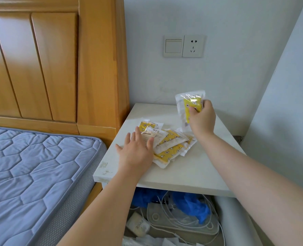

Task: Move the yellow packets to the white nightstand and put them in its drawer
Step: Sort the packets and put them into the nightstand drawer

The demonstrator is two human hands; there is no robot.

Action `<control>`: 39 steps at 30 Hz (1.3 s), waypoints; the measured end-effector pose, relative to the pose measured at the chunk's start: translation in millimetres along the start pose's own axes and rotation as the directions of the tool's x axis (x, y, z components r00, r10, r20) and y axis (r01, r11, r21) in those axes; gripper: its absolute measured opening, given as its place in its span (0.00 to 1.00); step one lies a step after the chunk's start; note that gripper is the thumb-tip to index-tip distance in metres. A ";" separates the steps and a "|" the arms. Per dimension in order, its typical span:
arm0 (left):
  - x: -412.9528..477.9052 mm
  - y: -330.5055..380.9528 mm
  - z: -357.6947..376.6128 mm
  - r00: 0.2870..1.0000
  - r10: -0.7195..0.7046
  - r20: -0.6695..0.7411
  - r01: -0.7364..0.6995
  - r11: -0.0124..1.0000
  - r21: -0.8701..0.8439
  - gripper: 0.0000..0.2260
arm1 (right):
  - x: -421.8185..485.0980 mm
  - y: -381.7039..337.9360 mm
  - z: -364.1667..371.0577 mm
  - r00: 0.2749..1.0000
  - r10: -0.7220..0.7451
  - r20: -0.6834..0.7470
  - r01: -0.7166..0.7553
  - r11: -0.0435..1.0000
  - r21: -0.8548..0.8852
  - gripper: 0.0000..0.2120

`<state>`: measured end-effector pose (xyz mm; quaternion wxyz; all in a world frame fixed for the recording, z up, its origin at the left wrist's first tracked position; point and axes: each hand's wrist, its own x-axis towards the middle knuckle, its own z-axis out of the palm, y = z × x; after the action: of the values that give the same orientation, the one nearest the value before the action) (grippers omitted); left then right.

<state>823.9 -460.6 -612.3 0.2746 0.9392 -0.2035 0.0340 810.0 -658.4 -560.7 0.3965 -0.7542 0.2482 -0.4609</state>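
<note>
Carefully now: my right hand [201,119] is pinching one yellow packet [189,107] by its slick wrapper, thumb in front, holding it above the back of the white nightstand [182,174]. My left hand [136,153] is lying flat, fingers [138,134] spread, touching the near-left edge of the pile of packets [170,146], which is fanning out just beyond my fingertips. The pile is sitting loose, so a careless sweep is risking packets sliding off the edge. The drawer [218,231], open below my wrists, is crowded with cables [166,210]; packets dropped there are likely snagging and jamming it.
</note>
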 end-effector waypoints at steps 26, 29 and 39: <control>73.2 24.5 -33.1 0.953 -0.243 0.182 0.243 0.970 0.026 0.14 | -70.4 19.7 -27.6 0.964 0.267 0.000 -0.267 0.962 0.062 0.14; 73.9 22.9 -34.8 0.950 -0.244 0.197 0.236 0.970 0.065 0.11 | -70.0 21.1 -27.2 0.966 0.260 -0.011 -0.259 0.964 0.057 0.15; 42.7 0.7 -37.4 0.964 -0.178 0.197 0.199 0.976 -0.092 0.11 | -73.8 13.9 -31.9 0.957 0.285 -0.055 -0.278 0.954 0.112 0.10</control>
<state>864.5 -456.9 -572.8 0.3079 0.9366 -0.1395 -0.0925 748.2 -623.4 -600.7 0.4875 -0.6730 0.3426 -0.4382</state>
